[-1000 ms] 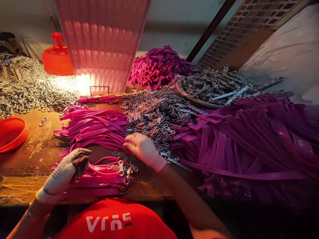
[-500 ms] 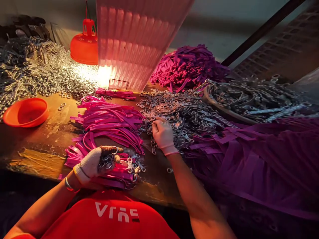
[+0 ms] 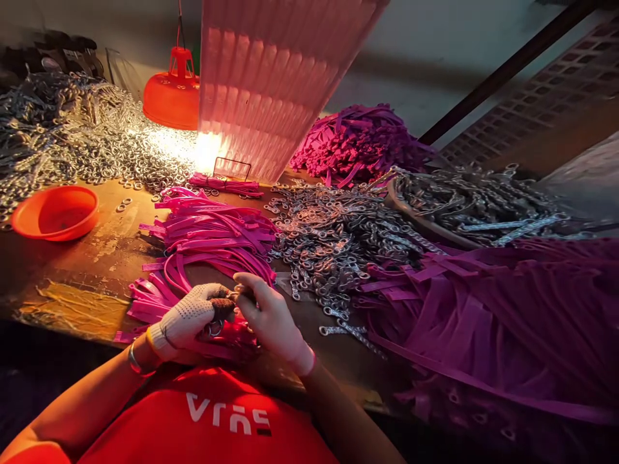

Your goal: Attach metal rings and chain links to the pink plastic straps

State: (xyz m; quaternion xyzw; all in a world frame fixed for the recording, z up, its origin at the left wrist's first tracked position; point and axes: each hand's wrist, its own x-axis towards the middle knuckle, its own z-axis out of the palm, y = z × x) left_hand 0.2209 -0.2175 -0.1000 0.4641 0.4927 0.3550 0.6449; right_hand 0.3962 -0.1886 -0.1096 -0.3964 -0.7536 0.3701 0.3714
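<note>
My left hand (image 3: 196, 316), in a dotted white glove with dark fingertips, is closed around several metal rings (image 3: 215, 327). Close against it is my right hand (image 3: 271, 316), its thumb and fingers pinched at the left fingertips. A small metal piece shows between them, too small to make out. Beneath and behind both hands lie bright pink straps (image 3: 217, 232) in layered bundles. Right of the straps spreads a heap of metal links with ringed ends (image 3: 333, 225).
An orange bowl (image 3: 55, 216) stands at the left. Metal rings (image 3: 91, 135) are piled under a red lamp (image 3: 171, 100) beside a ribbed translucent panel (image 3: 261, 84). Purple straps (image 3: 464, 303) cover the right side; a round container (image 3: 425, 222) holds more metal pieces.
My right hand has moved from the metal heap down and left to meet my left hand. Several links have shifted toward the front edge. The view has tilted slightly.
</note>
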